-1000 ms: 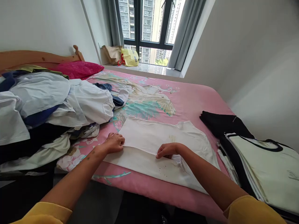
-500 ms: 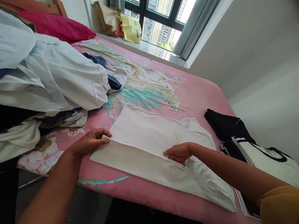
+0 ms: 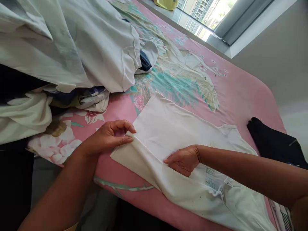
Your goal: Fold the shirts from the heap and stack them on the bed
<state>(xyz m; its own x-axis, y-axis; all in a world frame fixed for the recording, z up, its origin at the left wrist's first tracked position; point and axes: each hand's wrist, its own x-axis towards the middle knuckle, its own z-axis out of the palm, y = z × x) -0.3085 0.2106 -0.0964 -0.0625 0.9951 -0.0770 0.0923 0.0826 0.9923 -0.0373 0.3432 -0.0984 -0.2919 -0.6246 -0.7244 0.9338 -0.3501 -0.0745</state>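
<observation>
A white T-shirt lies spread on the pink bed, its near side turned up along a long crease. My left hand pinches that crease at the hem end, thumb and forefinger closed on the fabric. Farther along the same crease, my right hand is closed on the cloth, its fingertips partly hidden by the back of the hand. Small dark dots and a bunched patch show on the near layer, and faint print shows beside my right wrist.
A large heap of white and dark clothes covers the bed's left side. Folded black clothing lies at the right. The patterned pink bedsheet stretches back to the windowsill, where a yellow bag stands. Striped cloth shows at lower right.
The view has tilted and moved closer. My left hand has shifted from the crease to its hem end and pinches it there. The near layer, flat before, is now lifted and rumpled.
</observation>
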